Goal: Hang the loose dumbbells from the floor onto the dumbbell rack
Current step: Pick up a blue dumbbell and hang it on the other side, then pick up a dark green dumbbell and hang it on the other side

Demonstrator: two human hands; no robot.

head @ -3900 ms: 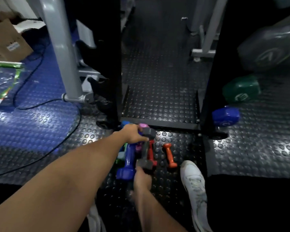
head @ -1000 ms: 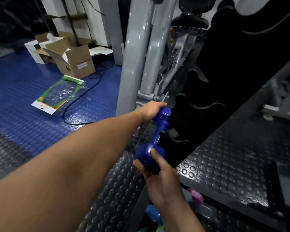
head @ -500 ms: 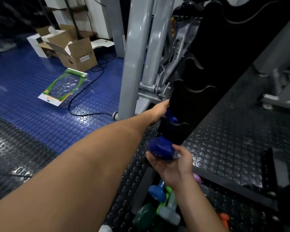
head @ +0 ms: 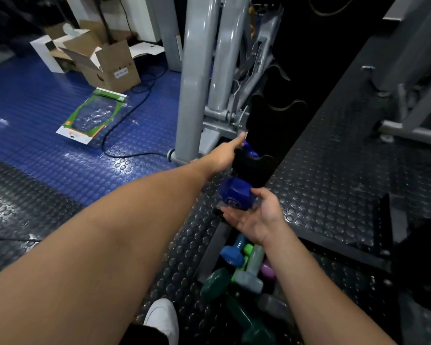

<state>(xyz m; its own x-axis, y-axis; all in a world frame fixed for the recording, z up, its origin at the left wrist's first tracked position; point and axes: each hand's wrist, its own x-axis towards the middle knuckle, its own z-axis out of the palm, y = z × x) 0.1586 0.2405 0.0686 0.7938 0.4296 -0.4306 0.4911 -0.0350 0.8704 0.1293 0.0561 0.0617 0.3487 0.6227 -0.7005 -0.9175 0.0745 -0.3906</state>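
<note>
Studded gym floor; blue dumbbell sits in rack cradle, left hand flat steadying beyond, right hand spread beneath, likely guarding a slip

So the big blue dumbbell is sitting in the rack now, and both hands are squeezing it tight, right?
Not quite. The head view shows the blue dumbbell resting in the black rack's cradle, but the hands aren't squeezing it. The right hand is open, palm up, just under the near end, and the left hand has straight fingers at the far end.
</note>
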